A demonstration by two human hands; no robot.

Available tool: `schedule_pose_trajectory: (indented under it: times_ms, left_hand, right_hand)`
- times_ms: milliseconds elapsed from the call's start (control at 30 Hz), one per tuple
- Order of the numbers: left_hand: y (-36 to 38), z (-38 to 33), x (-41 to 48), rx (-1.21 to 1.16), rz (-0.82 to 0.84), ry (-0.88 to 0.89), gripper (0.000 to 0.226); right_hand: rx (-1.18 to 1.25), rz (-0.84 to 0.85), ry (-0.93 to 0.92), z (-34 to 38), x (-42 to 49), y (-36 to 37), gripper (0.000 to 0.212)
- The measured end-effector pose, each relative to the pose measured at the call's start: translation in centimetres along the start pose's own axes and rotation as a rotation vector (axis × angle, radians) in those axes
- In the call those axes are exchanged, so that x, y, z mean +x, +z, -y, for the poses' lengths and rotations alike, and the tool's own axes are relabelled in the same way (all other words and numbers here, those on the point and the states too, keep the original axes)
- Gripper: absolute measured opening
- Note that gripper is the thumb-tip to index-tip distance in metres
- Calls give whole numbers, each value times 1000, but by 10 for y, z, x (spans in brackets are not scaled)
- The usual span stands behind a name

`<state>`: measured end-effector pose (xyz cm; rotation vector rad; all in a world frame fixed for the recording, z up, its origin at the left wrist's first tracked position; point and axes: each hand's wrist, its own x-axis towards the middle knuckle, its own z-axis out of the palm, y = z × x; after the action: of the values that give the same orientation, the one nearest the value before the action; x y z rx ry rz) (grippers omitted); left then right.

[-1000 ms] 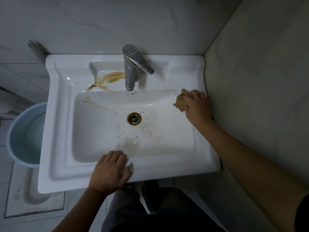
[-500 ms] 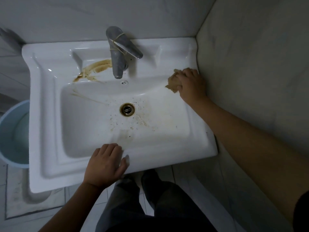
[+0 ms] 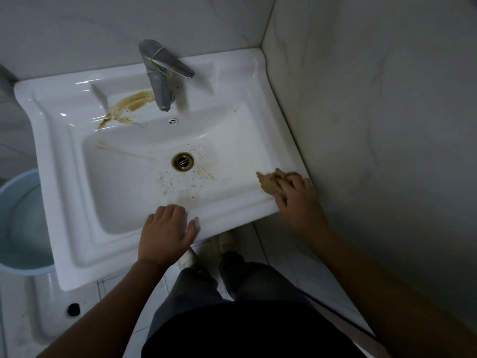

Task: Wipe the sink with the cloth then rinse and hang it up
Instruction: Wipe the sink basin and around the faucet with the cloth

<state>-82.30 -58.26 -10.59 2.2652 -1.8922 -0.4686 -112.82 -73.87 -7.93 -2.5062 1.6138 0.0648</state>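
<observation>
**Cloth on the right front corner, most of the dirt unwiped**

On my feed the sink [image 3: 51,140] fills the view, wedged into the wall corner. My left hand [image 3: 165,233] lies flat and relaxed on the front rim, holding nothing; I take it for a brace. My right hand [image 3: 296,200] curls over the cloth [image 3: 268,180], pressing it onto the right front rim. The bunched cloth lies crosswise, its loose end pointing towards the drain [image 3: 182,161].
</observation>
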Motion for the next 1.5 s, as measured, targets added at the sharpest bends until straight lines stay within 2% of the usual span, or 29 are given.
schedule_pose_trajectory:
  times_ms: [167, 267, 400, 500, 667, 767, 867, 1067, 1233, 1367, 1500]
  left_hand:
    - [-3, 1, 0, -36, 8, -18, 44]
    - [-6, 1, -2, -85, 4, -18, 47]
    - [-15, 14, -12, -119, -8, -1, 50]
    - [-24, 39, -29, -76, -19, 31, 49]
    - [-26, 73, -50, -8, 13, 21, 49]
    - [-19, 77, -56, 6, 29, 18, 51]
    - [-17, 78, -56, -1, 34, 16, 52]
    - [-18, 78, -56, 1, 37, 21, 52]
    - [-20, 78, -56, -11, 26, 23, 51]
    - [-31, 89, -62, -10, -1, 50, 49]
    - [-53, 125, -80, -49, -47, -97, 54]
  right_hand:
    - [29, -16, 142, 37, -10, -2, 42]
    - [95, -34, 65, 83, -26, 6, 40]
    - [167, -8, -127, 138, -43, 13, 40]
    - [172, 10, -170, 119, -26, 4, 38]
    - [10, -210, 48, 23, 25, -21, 38]
    - [-101, -116, 117, -9, 37, -20, 41]
    - [-123, -71, 168, -2, 15, -3, 43]
    - [-5, -195, 264, 46, -37, 15, 45]
    - [76, -78, 125, 108, -38, 11, 43]
    - [154, -2, -60, 190, -46, 16, 43]
    - [276, 73, -284, 273, -57, 32, 44]
